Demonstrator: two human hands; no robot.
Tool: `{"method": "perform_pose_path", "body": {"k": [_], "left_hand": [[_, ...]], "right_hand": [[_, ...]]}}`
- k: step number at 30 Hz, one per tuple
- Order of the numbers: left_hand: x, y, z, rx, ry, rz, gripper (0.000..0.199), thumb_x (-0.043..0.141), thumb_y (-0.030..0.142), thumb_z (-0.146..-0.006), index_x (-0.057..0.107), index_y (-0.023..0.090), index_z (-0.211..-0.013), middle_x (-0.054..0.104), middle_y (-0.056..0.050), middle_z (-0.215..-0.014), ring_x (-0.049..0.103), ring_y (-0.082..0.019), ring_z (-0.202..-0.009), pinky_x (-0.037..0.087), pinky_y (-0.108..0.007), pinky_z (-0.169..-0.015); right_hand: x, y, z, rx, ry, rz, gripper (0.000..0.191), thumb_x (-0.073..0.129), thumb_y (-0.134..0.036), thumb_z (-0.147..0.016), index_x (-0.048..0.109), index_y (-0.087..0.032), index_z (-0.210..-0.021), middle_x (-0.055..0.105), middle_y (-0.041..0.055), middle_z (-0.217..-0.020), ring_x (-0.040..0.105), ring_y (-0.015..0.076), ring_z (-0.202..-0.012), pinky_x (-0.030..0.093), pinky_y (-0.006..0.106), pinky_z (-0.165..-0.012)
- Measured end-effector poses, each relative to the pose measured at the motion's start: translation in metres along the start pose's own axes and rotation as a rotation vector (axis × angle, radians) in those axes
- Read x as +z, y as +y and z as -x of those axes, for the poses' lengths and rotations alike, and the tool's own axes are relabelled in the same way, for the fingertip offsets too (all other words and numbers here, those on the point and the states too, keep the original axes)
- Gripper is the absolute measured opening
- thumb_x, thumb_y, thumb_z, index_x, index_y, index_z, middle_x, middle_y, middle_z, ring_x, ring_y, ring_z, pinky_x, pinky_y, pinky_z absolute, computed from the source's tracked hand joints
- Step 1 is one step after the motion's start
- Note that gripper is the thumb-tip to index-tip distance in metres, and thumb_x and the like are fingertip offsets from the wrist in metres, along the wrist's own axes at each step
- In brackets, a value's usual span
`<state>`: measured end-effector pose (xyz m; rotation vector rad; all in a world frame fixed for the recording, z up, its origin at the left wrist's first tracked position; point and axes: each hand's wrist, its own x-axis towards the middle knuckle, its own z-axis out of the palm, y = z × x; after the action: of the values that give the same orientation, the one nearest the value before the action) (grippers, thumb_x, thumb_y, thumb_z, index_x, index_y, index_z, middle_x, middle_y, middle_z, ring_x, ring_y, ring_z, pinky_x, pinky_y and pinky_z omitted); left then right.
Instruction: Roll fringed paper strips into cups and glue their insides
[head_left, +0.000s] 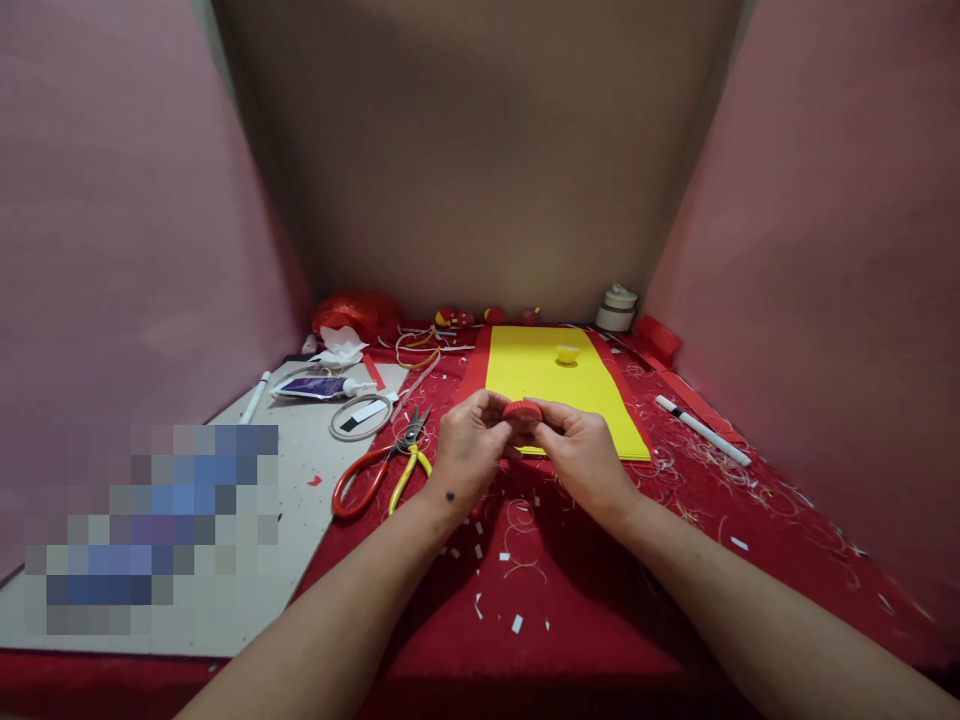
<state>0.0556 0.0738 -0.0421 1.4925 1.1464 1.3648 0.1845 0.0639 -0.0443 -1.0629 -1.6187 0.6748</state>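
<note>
Between both hands is a red ridged disc [523, 411], which looks like a coil of corrugated paper. My left hand [472, 440] grips its left side with thumb and fingers. On the right side, my right hand [577, 445] pinches it the same way. Just beyond lie yellow corrugated sheets [547, 385] on top of red ones [474, 372]. A small yellow cup-shaped piece [568, 354] rests on the yellow sheets. Left of my left hand are red-handled scissors [364, 485] and a yellow-handled tool [411, 470], partly covered by my wrist.
A grey board [247, 560] at left carries a purple tube [311, 387], a paper roll ring [360, 417] and a white marker [256, 398]. Another marker [703, 430] lies at right. Behind stand a white jar [617, 308] and a red bag [358, 313]. Scraps litter the red cloth [570, 640].
</note>
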Motion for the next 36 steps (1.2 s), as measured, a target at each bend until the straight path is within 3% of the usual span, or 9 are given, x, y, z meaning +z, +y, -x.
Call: {"method": "perform_pose_path", "body": {"k": [4, 9, 14, 18, 23, 27, 33, 36], "left_hand": [[0.0005, 0.0, 0.0001, 0.054, 0.034, -0.141, 0.015, 0.055, 0.009, -0.065, 0.059, 0.017, -0.076, 0.066, 0.0, -0.067, 0.063, -0.013, -0.062, 0.052, -0.025, -0.06], [0.0015, 0.0008, 0.0022, -0.011, -0.003, 0.033, 0.008, 0.058, 0.02, -0.069, 0.057, 0.016, -0.076, 0.066, -0.001, -0.069, 0.063, -0.014, -0.059, 0.053, -0.026, -0.055], [0.0004, 0.0002, 0.0017, 0.136, 0.056, -0.253, 0.017, 0.055, 0.009, -0.067, 0.061, 0.018, -0.08, 0.067, -0.001, -0.074, 0.064, -0.014, -0.066, 0.051, -0.025, -0.062], [-0.0004, 0.0016, 0.0006, 0.026, 0.007, -0.071, 0.007, 0.057, 0.015, -0.069, 0.059, 0.016, -0.076, 0.067, -0.002, -0.069, 0.064, -0.015, -0.061, 0.052, -0.026, -0.057], [-0.0004, 0.0005, -0.0002, 0.134, 0.043, -0.28, 0.016, 0.054, 0.008, -0.068, 0.061, 0.018, -0.077, 0.067, 0.0, -0.066, 0.063, -0.013, -0.061, 0.05, -0.025, -0.062], [0.0007, -0.0002, -0.0008, -0.029, -0.022, -0.041, 0.007, 0.058, 0.019, -0.069, 0.059, 0.017, -0.076, 0.067, -0.001, -0.066, 0.064, -0.015, -0.058, 0.052, -0.026, -0.054], [0.0013, -0.0037, -0.0014, 0.076, 0.024, -0.162, 0.014, 0.055, 0.011, -0.068, 0.061, 0.019, -0.078, 0.068, -0.001, -0.07, 0.064, -0.014, -0.062, 0.052, -0.024, -0.058], [0.002, -0.0021, -0.0017, -0.068, -0.02, 0.021, 0.006, 0.057, 0.015, -0.067, 0.057, 0.017, -0.072, 0.065, 0.0, -0.061, 0.062, -0.014, -0.053, 0.052, -0.026, -0.051]], "right_hand": [[0.0001, 0.0002, 0.0004, -0.017, 0.063, 0.121, 0.025, 0.053, -0.017, -0.078, 0.07, -0.018, -0.096, 0.072, 0.0062, -0.094, 0.065, 0.0202, -0.083, 0.049, 0.034, -0.079], [-0.0003, -0.0001, -0.0006, 0.009, 0.001, 0.003, 0.024, 0.051, -0.017, -0.078, 0.071, -0.018, -0.091, 0.072, 0.0039, -0.087, 0.065, 0.0186, -0.077, 0.05, 0.032, -0.073], [-0.0005, -0.0016, -0.0011, 0.027, 0.015, 0.078, 0.022, 0.052, -0.018, -0.077, 0.071, -0.018, -0.088, 0.072, 0.0048, -0.086, 0.065, 0.0194, -0.077, 0.049, 0.032, -0.073], [-0.0004, -0.0013, -0.0007, 0.044, -0.029, -0.045, 0.022, 0.051, -0.02, -0.079, 0.07, -0.018, -0.09, 0.072, 0.004, -0.088, 0.065, 0.0192, -0.078, 0.05, 0.031, -0.071], [0.0, 0.0001, -0.0001, -0.033, 0.078, 0.191, 0.027, 0.051, -0.014, -0.077, 0.069, -0.018, -0.096, 0.071, 0.0073, -0.094, 0.065, 0.0202, -0.083, 0.048, 0.034, -0.079], [0.0006, -0.0006, 0.0006, -0.032, 0.039, 0.095, 0.027, 0.048, -0.013, -0.079, 0.068, -0.019, -0.096, 0.071, 0.0047, -0.094, 0.065, 0.0179, -0.083, 0.049, 0.03, -0.077], [0.0003, -0.0026, 0.0003, -0.012, 0.051, 0.182, 0.026, 0.048, -0.011, -0.077, 0.069, -0.019, -0.09, 0.071, 0.0047, -0.088, 0.064, 0.0186, -0.078, 0.048, 0.031, -0.075], [0.0005, -0.0015, 0.0002, -0.034, 0.034, 0.104, 0.025, 0.048, -0.013, -0.079, 0.068, -0.019, -0.092, 0.071, 0.0037, -0.09, 0.064, 0.0178, -0.081, 0.048, 0.029, -0.074]]}}
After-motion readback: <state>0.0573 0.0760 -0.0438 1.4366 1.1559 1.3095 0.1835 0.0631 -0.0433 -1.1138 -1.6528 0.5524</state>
